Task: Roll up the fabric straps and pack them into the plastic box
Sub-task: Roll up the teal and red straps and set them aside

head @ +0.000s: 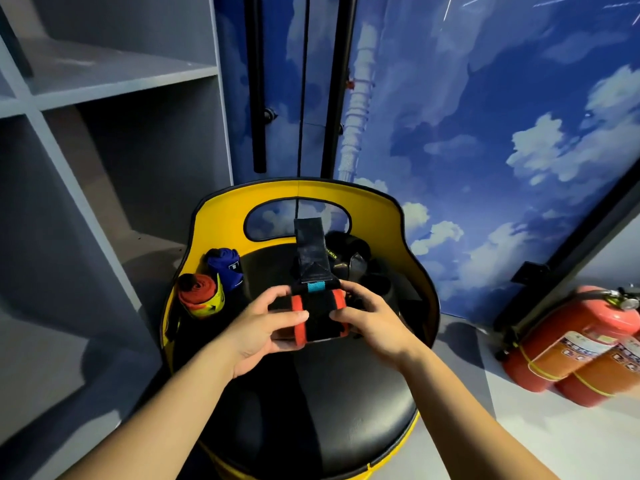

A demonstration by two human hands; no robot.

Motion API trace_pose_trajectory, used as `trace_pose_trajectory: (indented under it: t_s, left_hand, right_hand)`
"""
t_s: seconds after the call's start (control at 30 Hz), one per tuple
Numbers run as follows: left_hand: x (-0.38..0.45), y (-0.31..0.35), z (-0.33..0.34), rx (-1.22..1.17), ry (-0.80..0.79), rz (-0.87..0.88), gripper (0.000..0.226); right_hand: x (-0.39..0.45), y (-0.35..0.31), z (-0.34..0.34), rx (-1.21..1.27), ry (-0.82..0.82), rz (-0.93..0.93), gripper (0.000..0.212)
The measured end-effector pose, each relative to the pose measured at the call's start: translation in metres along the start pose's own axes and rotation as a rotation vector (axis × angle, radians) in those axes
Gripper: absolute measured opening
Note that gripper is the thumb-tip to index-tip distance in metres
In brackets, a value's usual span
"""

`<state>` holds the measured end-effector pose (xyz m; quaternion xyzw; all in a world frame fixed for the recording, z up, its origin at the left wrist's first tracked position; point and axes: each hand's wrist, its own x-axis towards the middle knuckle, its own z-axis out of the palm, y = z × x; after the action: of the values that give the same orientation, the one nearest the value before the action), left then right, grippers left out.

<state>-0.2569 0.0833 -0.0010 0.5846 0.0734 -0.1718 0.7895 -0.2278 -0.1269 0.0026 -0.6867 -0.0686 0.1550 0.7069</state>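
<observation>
Both hands sit at the centre of the frame over the black seat (pixel 322 393) of a yellow chair (pixel 207 216). I have the left hand (pixel 263 327) curled round the left end of the black strap roll with orange edges (pixel 317 318), thumb across the front, and the right hand (pixel 370 323) grasping the right end the same way. The roll looks mostly wound. Its loose tail (pixel 309 247), a stiff black tab with a teal patch at its base, stands up from the roll toward the upper middle of the frame.

That tail is my main worry. If I ease either grip, I judge the springy fabric could unwind and the roll go slack. If the tab is not pressed down flat, it may fail to catch and the roll would loosen once set down.

Further back, at the left of the seat, a rolled orange strap (pixel 199 296) and a blue strap (pixel 227 268) lean against the chair's side; a careless elbow could tip them off. A dark heap of unrolled gear (pixel 349 258) lies behind the roll and could snag the tail.

I cannot see any plastic box in the frame, so packing means turning away while holding the roll tight.
</observation>
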Motion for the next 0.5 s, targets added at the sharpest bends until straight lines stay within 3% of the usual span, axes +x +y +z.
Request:
trace_pose_trajectory:
  t_s: [0.1,0.2,0.33,0.43,0.5]
  left_hand:
    - [0.003,-0.001,-0.001,0.046,-0.006,0.005,0.052]
    - [0.004,-0.004,0.000,0.118,-0.012,0.008,0.047]
    - [0.004,-0.011,0.004,0.153,-0.024,-0.010,0.047]
    - [0.005,-0.016,0.005,0.146,-0.017,-0.026,0.046]
    - [0.006,-0.017,0.004,0.141,-0.014,-0.037,0.045]
  right_hand:
    - [0.006,-0.005,-0.001,-0.067,0.100,-0.043,0.029]
    - [0.017,-0.008,-0.003,-0.161,0.205,-0.093,0.027]
    - [0.025,-0.013,0.002,-0.186,0.216,-0.146,0.023]
    - [0.027,-0.017,0.005,-0.241,0.267,-0.219,0.006]
    - [0.027,-0.021,0.005,-0.285,0.283,-0.285,0.010]
